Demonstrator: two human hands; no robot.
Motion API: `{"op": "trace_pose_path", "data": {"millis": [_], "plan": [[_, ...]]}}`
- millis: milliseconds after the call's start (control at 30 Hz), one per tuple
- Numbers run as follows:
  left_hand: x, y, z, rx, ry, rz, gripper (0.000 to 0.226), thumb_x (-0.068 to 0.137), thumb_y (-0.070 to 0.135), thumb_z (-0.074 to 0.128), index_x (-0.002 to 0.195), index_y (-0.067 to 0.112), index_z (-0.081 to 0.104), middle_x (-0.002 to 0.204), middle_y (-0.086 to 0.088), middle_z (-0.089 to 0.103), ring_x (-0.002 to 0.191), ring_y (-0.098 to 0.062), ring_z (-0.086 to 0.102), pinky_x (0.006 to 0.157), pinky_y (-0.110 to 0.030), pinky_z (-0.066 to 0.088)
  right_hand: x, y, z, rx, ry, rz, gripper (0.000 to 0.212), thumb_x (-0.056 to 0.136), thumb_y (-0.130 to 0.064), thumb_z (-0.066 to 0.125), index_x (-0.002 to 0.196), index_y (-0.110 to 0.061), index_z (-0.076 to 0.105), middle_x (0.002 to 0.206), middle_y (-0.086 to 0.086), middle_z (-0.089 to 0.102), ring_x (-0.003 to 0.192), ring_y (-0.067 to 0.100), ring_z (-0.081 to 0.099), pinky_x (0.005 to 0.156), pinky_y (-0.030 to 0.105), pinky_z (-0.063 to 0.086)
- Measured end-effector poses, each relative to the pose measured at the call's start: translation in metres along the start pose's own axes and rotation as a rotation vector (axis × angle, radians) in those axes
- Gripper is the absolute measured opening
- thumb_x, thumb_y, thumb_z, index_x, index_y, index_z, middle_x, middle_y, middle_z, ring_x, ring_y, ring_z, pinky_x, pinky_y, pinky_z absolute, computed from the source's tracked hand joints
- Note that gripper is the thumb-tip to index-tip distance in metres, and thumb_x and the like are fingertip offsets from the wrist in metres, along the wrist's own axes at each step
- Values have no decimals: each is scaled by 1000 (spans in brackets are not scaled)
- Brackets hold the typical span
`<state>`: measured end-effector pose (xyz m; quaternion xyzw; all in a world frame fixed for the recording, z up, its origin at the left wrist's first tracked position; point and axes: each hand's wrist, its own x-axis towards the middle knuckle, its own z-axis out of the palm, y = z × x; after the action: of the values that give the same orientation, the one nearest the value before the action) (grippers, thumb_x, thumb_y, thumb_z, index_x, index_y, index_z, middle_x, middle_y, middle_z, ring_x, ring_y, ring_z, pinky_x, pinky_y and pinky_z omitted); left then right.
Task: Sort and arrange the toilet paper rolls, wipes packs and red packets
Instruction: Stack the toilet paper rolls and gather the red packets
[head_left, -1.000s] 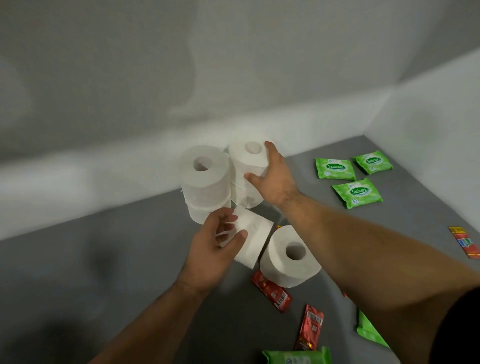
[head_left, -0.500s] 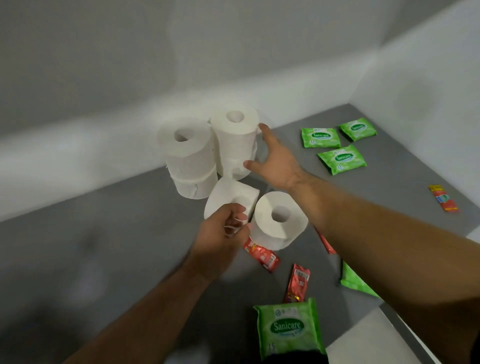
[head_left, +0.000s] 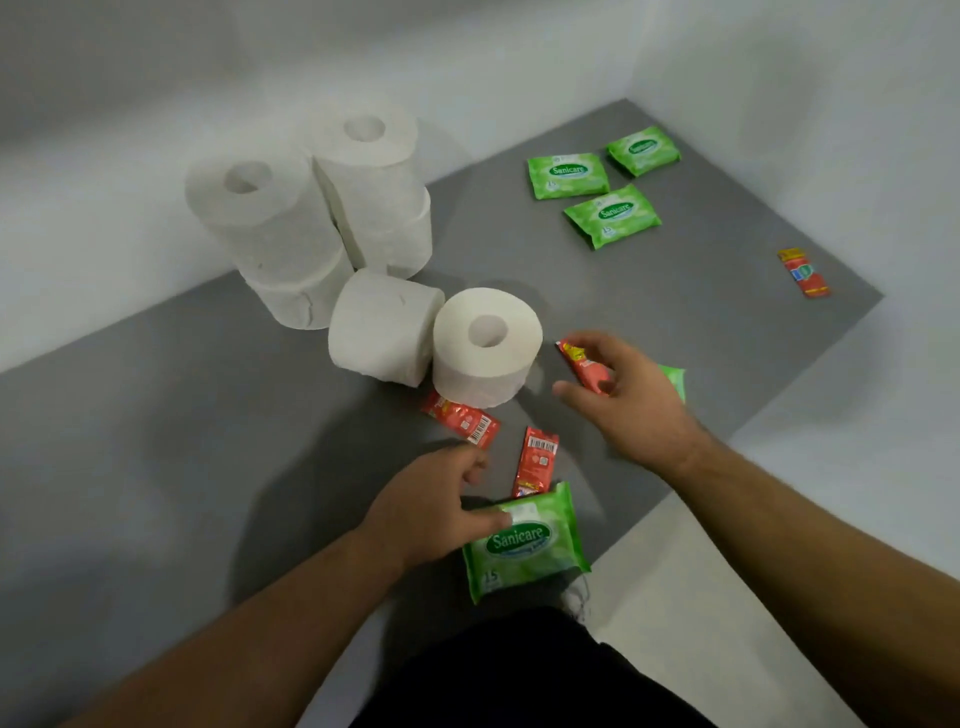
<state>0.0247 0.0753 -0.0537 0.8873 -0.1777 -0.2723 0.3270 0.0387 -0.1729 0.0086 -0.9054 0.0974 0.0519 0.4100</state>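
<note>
White toilet paper rolls stand in two stacks of two (head_left: 260, 228) (head_left: 369, 171) by the wall. In front of them one roll (head_left: 382, 327) lies on its side and another (head_left: 485, 348) stands upright. My left hand (head_left: 436, 514) grips the top left corner of a green wipes pack (head_left: 524, 545), thumb on top. My right hand (head_left: 623, 410) pinches a red packet (head_left: 582, 364) beside the upright roll and partly hides another green pack (head_left: 674, 379). Two red packets (head_left: 460, 418) (head_left: 535, 460) lie between my hands.
Three green wipes packs (head_left: 568, 175) (head_left: 643, 150) (head_left: 613, 215) lie grouped at the far right of the grey mat (head_left: 156, 441). A lone red packet (head_left: 802, 273) lies near its right edge. White walls close the corner behind. My dark-clothed leg (head_left: 519, 675) fills the bottom.
My left hand let go of the roll now lying on its side and dropped to the near wipes pack. My right hand left the stacked rolls and came down onto a red packet.
</note>
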Motion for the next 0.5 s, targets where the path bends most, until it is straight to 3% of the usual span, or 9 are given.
{"op": "trace_pose_path", "data": {"millis": [100,167,267,400,500], "plan": [[-5,2,11,114,-49,14,96,58,74,83,135,21,60,126,7,63,113,-11,61,99,-38,54,-29,26,1,63,-17,85,58,76,-58,71,130,-43,56,126,-17,61,117,6,59,98,44,55],[-6,2,18,215,-67,40,94,54,79,79,129,23,62,121,7,61,110,-13,58,95,-37,52,-45,38,6,87,-28,147,53,81,-50,75,130,-42,57,130,-15,60,123,6,54,101,44,53],[-6,3,23,227,-63,13,76,54,71,84,113,27,65,107,9,58,98,-12,57,84,-34,51,-65,47,11,118,-53,195,45,87,-33,76,127,-40,58,128,-14,59,121,6,54,103,40,52],[-3,5,22,156,-67,-53,58,59,55,92,103,27,67,103,11,55,89,-9,59,80,-30,51,-76,49,15,87,-101,228,49,88,-36,75,132,-42,54,132,-16,57,123,4,52,103,36,50],[-3,8,16,-4,-20,-101,41,64,36,94,94,28,67,95,13,67,85,-4,66,73,-21,52,-79,48,12,108,-113,231,50,89,-36,74,134,-40,53,132,-21,55,124,1,51,104,34,48]]}}
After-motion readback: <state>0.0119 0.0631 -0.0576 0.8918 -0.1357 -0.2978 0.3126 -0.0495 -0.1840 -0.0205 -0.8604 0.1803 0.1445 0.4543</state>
